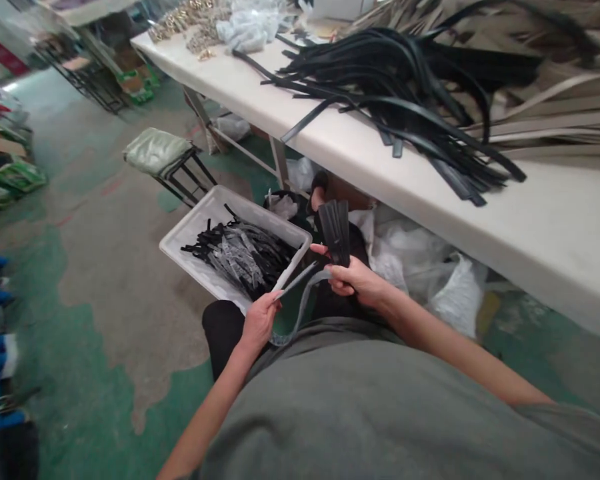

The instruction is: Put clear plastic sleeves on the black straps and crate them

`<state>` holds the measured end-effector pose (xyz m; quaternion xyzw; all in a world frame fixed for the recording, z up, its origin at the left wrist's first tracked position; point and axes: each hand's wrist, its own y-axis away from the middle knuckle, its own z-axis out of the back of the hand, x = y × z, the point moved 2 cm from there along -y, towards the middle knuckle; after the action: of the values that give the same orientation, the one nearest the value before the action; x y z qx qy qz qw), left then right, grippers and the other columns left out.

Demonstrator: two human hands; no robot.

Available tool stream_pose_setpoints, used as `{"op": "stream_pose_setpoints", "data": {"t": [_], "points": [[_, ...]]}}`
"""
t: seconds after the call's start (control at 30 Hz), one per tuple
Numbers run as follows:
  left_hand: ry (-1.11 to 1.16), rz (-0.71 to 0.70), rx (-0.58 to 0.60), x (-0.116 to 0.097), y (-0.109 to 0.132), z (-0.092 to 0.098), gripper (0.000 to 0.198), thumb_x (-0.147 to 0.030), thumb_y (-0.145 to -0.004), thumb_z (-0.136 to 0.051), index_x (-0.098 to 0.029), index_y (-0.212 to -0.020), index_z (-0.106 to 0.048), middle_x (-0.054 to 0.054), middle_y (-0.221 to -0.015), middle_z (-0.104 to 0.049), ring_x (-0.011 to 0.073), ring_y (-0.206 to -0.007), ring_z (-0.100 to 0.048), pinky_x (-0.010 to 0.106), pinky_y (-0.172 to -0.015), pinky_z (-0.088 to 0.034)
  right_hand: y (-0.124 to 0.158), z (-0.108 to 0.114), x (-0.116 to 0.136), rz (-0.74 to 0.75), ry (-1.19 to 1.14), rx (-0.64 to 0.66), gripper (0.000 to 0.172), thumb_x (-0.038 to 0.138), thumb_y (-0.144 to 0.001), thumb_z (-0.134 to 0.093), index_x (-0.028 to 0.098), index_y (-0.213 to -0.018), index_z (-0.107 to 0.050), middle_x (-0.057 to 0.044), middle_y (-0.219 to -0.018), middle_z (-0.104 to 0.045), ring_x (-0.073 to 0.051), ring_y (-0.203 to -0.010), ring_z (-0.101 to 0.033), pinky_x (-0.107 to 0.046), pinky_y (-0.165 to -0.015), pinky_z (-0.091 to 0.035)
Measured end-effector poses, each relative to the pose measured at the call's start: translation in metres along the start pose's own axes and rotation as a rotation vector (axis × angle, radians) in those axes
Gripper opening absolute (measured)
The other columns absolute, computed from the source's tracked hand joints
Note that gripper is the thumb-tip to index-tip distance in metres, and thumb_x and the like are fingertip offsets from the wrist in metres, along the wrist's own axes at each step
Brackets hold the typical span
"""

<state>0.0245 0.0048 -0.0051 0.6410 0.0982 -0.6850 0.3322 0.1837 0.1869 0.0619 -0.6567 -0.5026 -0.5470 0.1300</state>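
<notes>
A grey-green shirt [380,400] lies nearest the camera. The left hand [261,319] has its grip closed on a grey strip [305,299] looping between the 2 hands; the right hand [355,281] grips an upright black bundle [336,230] and, apparently, the strip's far part, beside a white bin [195,230], below the tabletop [555,220].

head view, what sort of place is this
Probably a workshop or small factory: black strips lie heaped on a long table, and a white bin holds more dark strips.
</notes>
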Motion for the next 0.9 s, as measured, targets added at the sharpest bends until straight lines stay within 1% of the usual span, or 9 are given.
{"op": "stream_pose_setpoints", "data": {"t": [0.17, 0.27, 0.4, 0.43, 0.53, 0.63, 0.73, 0.8, 0.9], "points": [[-0.082, -0.026, 0.003, 0.003, 0.002, 0.014, 0.026, -0.012, -0.075, -0.064, -0.025, -0.094, -0.075, 0.0, -0.077, -0.066, 0.0151, -0.074, -0.057, 0.021, -0.078, -0.044, 0.008, 0.004, -0.003, 0.07, 0.058, -0.02, 0.041, 0.04, -0.075, -0.068, 0.012, -0.105, -0.066, 0.008, -0.048, -0.045, -0.003, -0.037, -0.03, -0.018, -0.037, -0.021], [-0.044, -0.053, 0.029, -0.008, 0.002, 0.015, 0.025, -0.021, -0.078, -0.066, -0.024, -0.102, -0.073, 0.003, -0.088, -0.068, 0.018, -0.085, -0.06, 0.025, -0.086, -0.043, 0.011, -0.003, -0.003, 0.095, 0.165, -0.046, 0.038, 0.047, -0.079, -0.064, 0.013, -0.097, -0.067, 0.007, -0.049, -0.047, -0.004, -0.038, -0.034, -0.018, -0.036, -0.024], [-0.035, -0.154, 0.17, -0.034, 0.008, -0.014, 0.049, -0.02, -0.066, -0.078, -0.026, -0.114, -0.067, 0.006, -0.112, -0.067, 0.0241, -0.109, -0.057, 0.032, -0.103, -0.036, 0.013, -0.02, -0.011, 0.022, 0.305, -0.023, 0.042, 0.051, -0.076, -0.065, 0.013, -0.095, -0.066, 0.006, -0.051, -0.05, -0.006, -0.038, -0.039, -0.019, -0.036, -0.028], [-0.059, -0.182, 0.189, -0.038, 0.009, -0.024, 0.047, -0.017, -0.065, -0.078, -0.026, -0.11, -0.069, 0.006, -0.109, -0.067, 0.0245, -0.11, -0.056, 0.034, -0.106, -0.034, 0.015, -0.023, -0.014, -0.001, 0.329, -0.022, 0.042, 0.052, -0.075, -0.066, 0.013, -0.091, -0.066, 0.005, -0.051, -0.051, -0.006, -0.039, -0.04, -0.019, -0.036, -0.029], [-0.095, -0.248, 0.185, -0.041, 0.007, -0.047, 0.019, -0.012, -0.071, -0.07, -0.025, -0.086, -0.071, 0.007, -0.09, -0.066, 0.0243, -0.102, -0.058, 0.038, -0.109, -0.031, 0.021, -0.027, -0.017, -0.049, 0.398, -0.033, 0.041, 0.055, -0.072, -0.068, 0.015, -0.072, -0.061, 0.004, -0.049, -0.049, -0.006, -0.039, -0.04, -0.02, -0.037, -0.029], [-0.222, -0.335, 0.232, -0.032, 0.002, -0.051, 0.014, -0.012, -0.077, -0.061, -0.025, -0.08, -0.068, 0.008, -0.086, -0.065, 0.0239, -0.097, -0.058, 0.042, -0.11, -0.029, 0.033, -0.02, -0.012, -0.077, 0.419, -0.061, 0.043, 0.057, -0.072, -0.067, 0.015, -0.069, -0.059, 0.004, -0.045, -0.046, -0.006, -0.037, -0.037, -0.021, -0.036, -0.028], [-0.474, -0.449, 0.252, -0.014, 0.0, -0.039, 0.011, -0.016, -0.082, -0.056, -0.022, -0.082, -0.065, 0.007, -0.085, -0.064, 0.0229, -0.092, -0.058, 0.044, -0.103, -0.037, 0.047, -0.008, 0.0, -0.045, 0.377, -0.178, 0.044, 0.058, -0.071, -0.069, 0.016, -0.079, -0.062, 0.006, -0.043, -0.043, -0.006, -0.035, -0.033, -0.021, -0.034, -0.025], [-0.695, -0.537, 0.267, 0.001, -0.002, -0.031, 0.012, -0.017, -0.085, -0.051, -0.019, -0.083, -0.062, 0.007, -0.083, -0.063, 0.022, -0.087, -0.059, 0.042, -0.094, -0.044, 0.055, -0.001, 0.006, -0.026, 0.355, -0.259, 0.044, 0.059, -0.07, -0.07, 0.017, -0.08, -0.062, 0.007, -0.042, -0.041, -0.006, -0.034, -0.032, -0.02, -0.034, -0.023], [-0.955, -0.614, 0.279, 0.023, -0.005, -0.021, 0.014, -0.016, -0.088, -0.047, -0.017, -0.088, -0.061, 0.007, -0.086, -0.064, 0.0209, -0.088, -0.059, 0.039, -0.088, -0.047, 0.06, 0.007, 0.004, -0.04, 0.345, -0.317, 0.044, 0.06, -0.068, -0.071, 0.018, -0.079, -0.062, 0.007, -0.042, -0.041, -0.006, -0.035, -0.031, -0.02, -0.033, -0.022]]}}
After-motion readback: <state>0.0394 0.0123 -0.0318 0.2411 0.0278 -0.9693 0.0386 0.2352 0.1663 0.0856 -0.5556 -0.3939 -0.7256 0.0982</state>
